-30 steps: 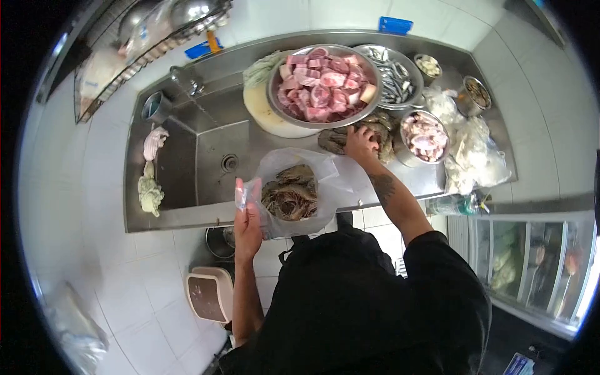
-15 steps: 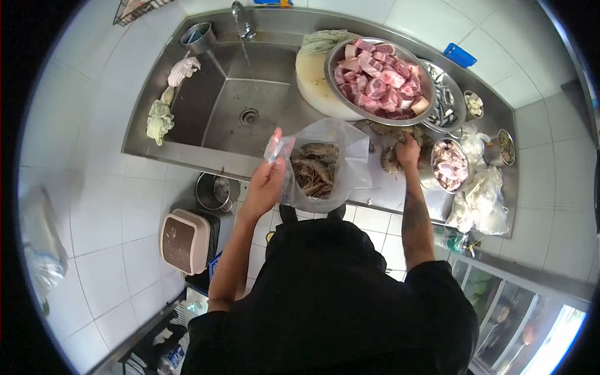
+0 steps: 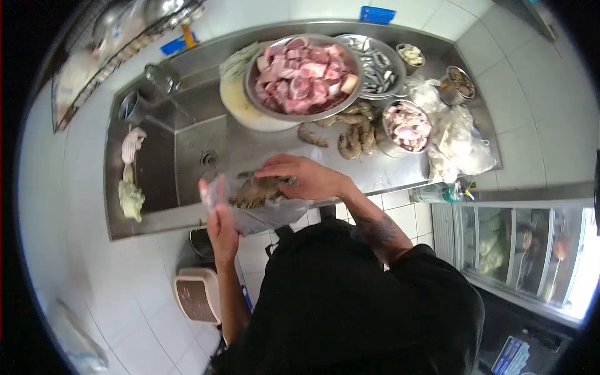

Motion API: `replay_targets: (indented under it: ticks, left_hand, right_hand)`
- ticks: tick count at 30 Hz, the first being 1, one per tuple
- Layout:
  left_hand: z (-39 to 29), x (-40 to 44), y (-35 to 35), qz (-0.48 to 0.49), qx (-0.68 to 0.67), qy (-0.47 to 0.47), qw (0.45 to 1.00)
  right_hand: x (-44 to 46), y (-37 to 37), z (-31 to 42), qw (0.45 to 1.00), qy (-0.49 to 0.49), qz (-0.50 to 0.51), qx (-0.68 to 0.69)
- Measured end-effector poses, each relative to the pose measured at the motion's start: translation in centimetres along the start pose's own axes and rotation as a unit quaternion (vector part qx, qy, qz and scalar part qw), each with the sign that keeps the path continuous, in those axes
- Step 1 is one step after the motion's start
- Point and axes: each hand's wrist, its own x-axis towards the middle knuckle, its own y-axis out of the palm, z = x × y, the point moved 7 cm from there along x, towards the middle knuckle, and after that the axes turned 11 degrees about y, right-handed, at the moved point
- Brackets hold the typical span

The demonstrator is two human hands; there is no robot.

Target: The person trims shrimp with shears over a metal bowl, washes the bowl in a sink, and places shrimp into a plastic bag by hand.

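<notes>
My left hand grips the rim of a clear plastic bag at the counter's front edge. Several brownish shrimp lie inside it. Over the bag's mouth, my right hand is curled round shrimp, partly blurred. More shrimp rest on the steel counter, below a large bowl of cut meat and left of a metal pot of pale meat pieces.
Water runs from the faucet into the sink. A bowl of small fish, a white cutting board, plastic bags and small metal containers stand around. A bin is below.
My right hand has moved from the shrimp pile on the counter to the bag's mouth, with shrimp in it. Fewer shrimp lie on the counter. My left hand still holds the bag.
</notes>
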Motion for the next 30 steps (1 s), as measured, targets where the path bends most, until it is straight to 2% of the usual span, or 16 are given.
replay_targets:
  ticks: [2, 4, 6, 8, 9, 11, 16, 19, 21, 23, 24, 25, 27, 28, 29, 30]
  left_hand:
    - [-1.3, -0.1, 0.4, 0.005, 0.010, 0.012, 1.000]
    - [-0.7, -0.5, 0.0, 0.021, 0.039, 0.017, 0.999]
    - [-1.5, -0.7, 0.9, 0.020, 0.044, 0.041, 0.998]
    - [-1.7, -0.9, 1.0, 0.017, 0.050, 0.064, 0.997]
    - [-0.9, -1.0, 0.9, 0.033, 0.064, 0.044, 0.996]
    - [-1.0, -0.6, 1.3, 0.048, 0.080, 0.029, 0.995]
    - [-1.9, -0.8, 2.4, 0.078, 0.066, 0.030, 0.994]
    - [-0.3, -0.8, 1.8, 0.067, 0.041, 0.054, 0.995]
    - [-1.3, -0.8, 2.2, 0.060, 0.018, 0.066, 0.996]
    - [-1.6, -1.0, 2.1, 0.056, 0.082, 0.053, 0.994]
    - [-1.5, -1.0, 2.0, 0.047, 0.079, 0.051, 0.995]
    - [-1.3, -1.0, 2.0, 0.053, 0.074, 0.048, 0.995]
    - [-1.0, -0.8, 2.1, 0.064, 0.065, 0.045, 0.995]
    - [-0.9, -0.7, 2.0, 0.070, 0.062, 0.043, 0.995]
    - [-0.8, -0.6, 1.8, 0.076, 0.059, 0.041, 0.995]
    - [-0.7, -0.6, 1.6, 0.067, 0.059, 0.037, 0.995]
  right_hand:
    - [-2.1, -2.1, -4.4, 0.934, 0.195, -0.059, 0.294]
    - [-6.2, -5.7, -11.3, 0.874, 0.358, -0.213, 0.249]
    - [-10.8, -8.1, -20.3, 0.791, 0.477, -0.302, 0.236]
    - [-13.8, -9.3, -24.4, 0.759, 0.559, -0.290, -0.167]
    - [-13.8, -8.3, -24.8, 0.759, 0.559, -0.290, -0.164]
    - [-14.4, -6.9, -26.3, 0.655, 0.667, -0.252, -0.250]
    - [-13.7, -6.1, -29.3, 0.631, 0.707, -0.220, -0.232]
    - [-14.2, -5.5, -32.7, 0.648, 0.701, -0.191, -0.228]
    - [-14.6, -5.7, -32.1, 0.666, 0.676, -0.200, -0.244]
    - [-14.8, -6.4, -31.9, 0.704, 0.635, -0.194, -0.253]
    - [-14.9, -6.5, -31.9, 0.716, 0.571, -0.204, -0.347]
    - [-15.9, -6.7, -32.8, 0.719, 0.566, -0.197, -0.351]
    - [-16.4, -7.1, -32.3, 0.812, 0.497, -0.250, -0.174]
    - [-16.4, -7.2, -31.2, 0.847, 0.425, -0.273, -0.165]
    - [-16.7, -7.0, -30.8, 0.851, 0.422, -0.265, -0.165]
    - [-17.5, -6.7, -31.1, 0.847, 0.442, -0.297, 0.008]
